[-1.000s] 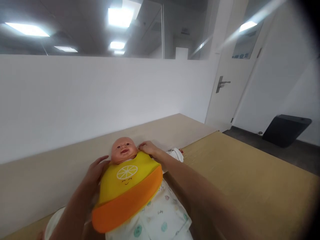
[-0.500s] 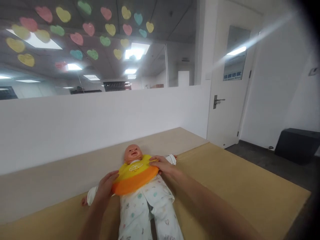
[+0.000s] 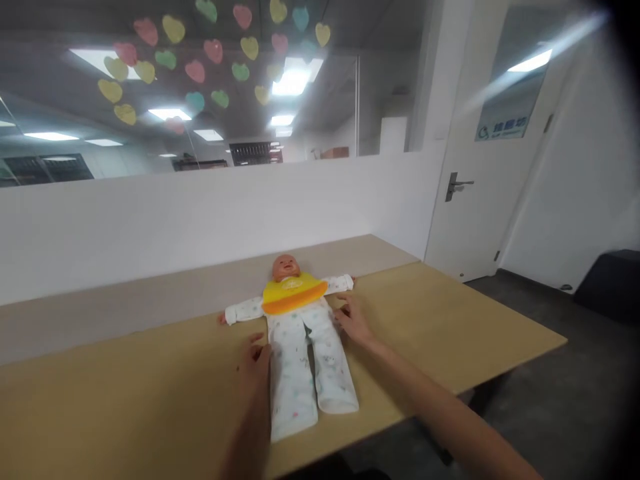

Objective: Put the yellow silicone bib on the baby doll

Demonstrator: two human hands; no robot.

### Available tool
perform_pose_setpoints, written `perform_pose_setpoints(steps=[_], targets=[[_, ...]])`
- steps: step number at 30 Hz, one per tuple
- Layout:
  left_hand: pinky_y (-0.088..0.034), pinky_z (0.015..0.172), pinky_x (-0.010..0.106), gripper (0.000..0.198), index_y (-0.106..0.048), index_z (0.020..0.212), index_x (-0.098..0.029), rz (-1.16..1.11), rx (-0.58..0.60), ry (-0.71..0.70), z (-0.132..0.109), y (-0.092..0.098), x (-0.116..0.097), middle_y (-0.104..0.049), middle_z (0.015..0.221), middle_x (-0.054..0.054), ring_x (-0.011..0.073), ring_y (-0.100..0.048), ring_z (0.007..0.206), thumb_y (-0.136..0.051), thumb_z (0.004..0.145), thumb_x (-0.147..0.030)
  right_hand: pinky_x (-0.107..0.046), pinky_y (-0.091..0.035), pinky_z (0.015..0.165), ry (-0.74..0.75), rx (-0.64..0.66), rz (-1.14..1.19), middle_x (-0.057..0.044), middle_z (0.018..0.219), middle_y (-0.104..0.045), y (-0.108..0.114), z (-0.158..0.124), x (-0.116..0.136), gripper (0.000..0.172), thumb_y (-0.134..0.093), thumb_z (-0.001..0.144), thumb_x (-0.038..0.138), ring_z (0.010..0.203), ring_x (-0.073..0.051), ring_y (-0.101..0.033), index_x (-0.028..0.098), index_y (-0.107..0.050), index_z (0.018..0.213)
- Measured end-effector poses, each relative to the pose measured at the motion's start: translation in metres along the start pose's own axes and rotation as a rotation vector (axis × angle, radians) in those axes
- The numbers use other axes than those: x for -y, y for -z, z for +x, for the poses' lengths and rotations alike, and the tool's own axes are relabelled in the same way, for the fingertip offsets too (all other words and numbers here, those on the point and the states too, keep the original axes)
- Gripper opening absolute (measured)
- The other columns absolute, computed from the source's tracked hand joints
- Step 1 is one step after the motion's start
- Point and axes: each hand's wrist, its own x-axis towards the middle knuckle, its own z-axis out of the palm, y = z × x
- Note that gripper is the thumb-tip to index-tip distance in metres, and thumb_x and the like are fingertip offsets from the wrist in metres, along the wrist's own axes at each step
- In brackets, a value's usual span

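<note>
So baby doll (image 3: 295, 320) flat on table (image 3: 450, 320) | yellow-orange bib (image 3: 293, 297), printed white onesie | left hand (image 3: 255, 367) and right hand (image 3: 353, 321) loose-fingered beside legs, holding nothing

Head camera looks forward and down across the table (image 3: 450, 320) toward the wall (image 3: 150, 220).

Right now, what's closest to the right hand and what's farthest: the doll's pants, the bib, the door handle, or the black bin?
From the right hand, in the head view:
1. Pants: beside the fingers, just to their left.
2. Bib: on the doll's chest, a little further up the table.
3. Door handle: on the white door, beyond the table.
4. Black bin: on the floor, far right.
</note>
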Motion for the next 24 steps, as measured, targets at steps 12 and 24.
perform_pose_setpoints(steps=[12,24], targets=[[-0.057,0.091,0.048,0.053,-0.06,0.125,-0.032,0.376,-0.057,-0.997,-0.189,0.021,0.077,-0.077,0.105,0.004,0.025,-0.072,0.097,-0.055,0.081,-0.003,-0.029,-0.051,0.081,0.549,-0.208,-0.361,-0.002,0.087,-0.069,0.034,-0.208,-0.005,0.014,-0.049,0.091,0.014,0.082,-0.015,-0.065,0.019,-0.06,0.097],[-0.025,0.118,0.06,0.048,-0.056,0.133,-0.014,0.825,-0.087,-0.954,-0.165,-0.002,0.054,-0.069,0.126,0.015,0.0309,-0.064,0.114,-0.052,0.085,-0.012,-0.057,-0.036,0.113,0.502,0.036,-0.77,-0.015,0.143,-0.052,-0.014,-0.221,-0.006,0.063,-0.045,0.077,0.009,0.134,-0.031,-0.048,0.01,-0.051,0.139]])
